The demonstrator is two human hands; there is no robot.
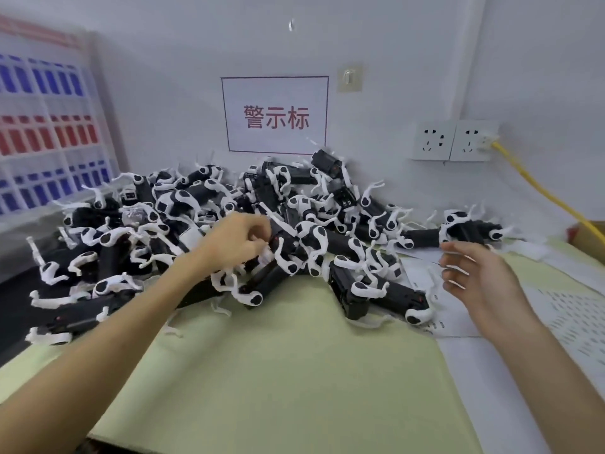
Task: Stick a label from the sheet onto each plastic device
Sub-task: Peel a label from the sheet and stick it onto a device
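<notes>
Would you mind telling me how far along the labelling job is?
Done: unclear; no label shows on any device in the pile, though the sheet at the right edge looks picked over. In hand: the left hand grips one device; the right hand hovers open. Left: seemingly most of the pile.

Bright, even, nearly shadowless light; wide-angle bending at the edges, soft focus throughout, motion blur on the right hand (471, 273).

White wall (393, 44), framed sign (275, 114), twin sockets (455, 140), yellow cable (537, 188).
</notes>
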